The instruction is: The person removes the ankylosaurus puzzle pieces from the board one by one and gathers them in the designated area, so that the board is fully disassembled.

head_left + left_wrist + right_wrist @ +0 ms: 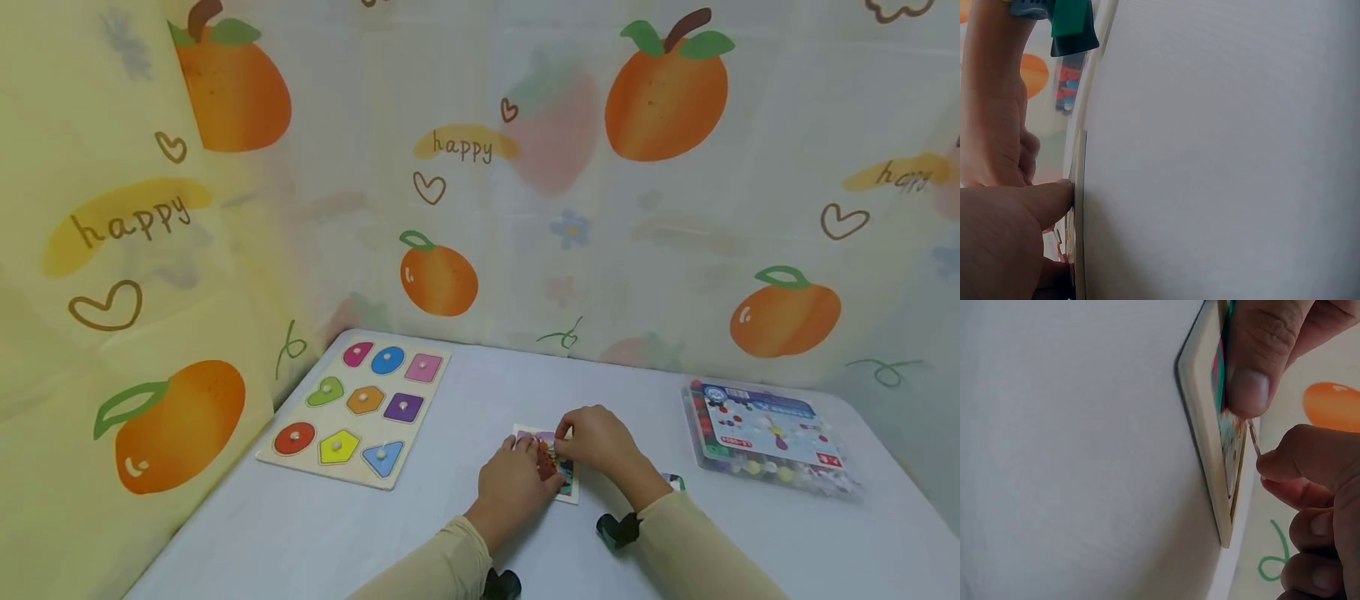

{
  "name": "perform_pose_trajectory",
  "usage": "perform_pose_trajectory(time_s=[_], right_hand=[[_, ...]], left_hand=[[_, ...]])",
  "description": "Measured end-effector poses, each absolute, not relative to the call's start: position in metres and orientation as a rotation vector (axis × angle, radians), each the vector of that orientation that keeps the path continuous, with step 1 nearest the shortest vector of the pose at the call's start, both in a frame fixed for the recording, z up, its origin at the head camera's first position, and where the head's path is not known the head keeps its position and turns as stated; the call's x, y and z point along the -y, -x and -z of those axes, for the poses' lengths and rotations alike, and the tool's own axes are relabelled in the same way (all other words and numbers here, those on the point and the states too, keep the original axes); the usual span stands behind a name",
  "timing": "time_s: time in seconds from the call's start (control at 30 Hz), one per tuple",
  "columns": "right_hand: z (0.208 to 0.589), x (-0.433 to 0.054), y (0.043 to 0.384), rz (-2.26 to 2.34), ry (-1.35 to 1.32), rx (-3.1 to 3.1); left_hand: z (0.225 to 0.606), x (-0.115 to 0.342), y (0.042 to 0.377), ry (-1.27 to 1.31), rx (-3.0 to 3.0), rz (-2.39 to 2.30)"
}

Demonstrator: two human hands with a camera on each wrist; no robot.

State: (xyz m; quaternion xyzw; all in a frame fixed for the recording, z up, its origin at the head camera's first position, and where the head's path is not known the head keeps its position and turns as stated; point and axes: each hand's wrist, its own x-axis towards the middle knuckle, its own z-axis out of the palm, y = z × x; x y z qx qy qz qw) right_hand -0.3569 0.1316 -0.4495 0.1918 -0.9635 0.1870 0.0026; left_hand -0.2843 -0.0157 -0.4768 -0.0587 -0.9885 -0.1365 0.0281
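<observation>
A small picture jigsaw puzzle in a pale wooden frame (569, 497) lies on the white table between both hands. My left hand (516, 482) rests across it, partly hiding the picture, with the thumb (1249, 390) pressing on its face. Over the upper right part of the puzzle, my right hand (600, 438) pinches a thin puzzle piece (1254, 439) between thumb and index finger. The piece is tilted up, seen nearly edge-on in the right wrist view, its lower edge close to the left thumbtip. The other right fingers are curled in.
On the left lies a wooden shape board (285, 460) with colourful knobbed pieces. A clear plastic box (772, 433) of coloured parts stands at the right. A colourful flat piece (674, 481) shows beside the right sleeve. Fruit-printed cloth (487, 250) hangs behind the table.
</observation>
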Motion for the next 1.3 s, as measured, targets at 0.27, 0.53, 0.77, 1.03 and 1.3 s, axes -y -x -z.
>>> perform_pose_trajectory(time_s=[0.27,0.53,0.77,1.03,1.3], right_hand=[[0.446,-0.149,0.358,-0.625,-0.552,3.024],[0.446,-0.213,0.337,-0.862,-0.36,3.043],[0.455,-0.247,0.325,-0.946,-0.251,3.051],[0.464,-0.253,0.324,-0.907,-0.263,3.137],[0.445,-0.249,0.326,-0.697,-0.377,3.194]], left_hand=[[0.474,0.016,0.285,0.171,3.065,0.445],[0.479,0.012,0.286,0.175,3.069,0.409],[0.482,0.017,0.286,0.19,3.056,0.446],[0.485,0.025,0.285,0.197,3.031,0.472],[0.482,0.019,0.286,0.254,3.018,0.539]])
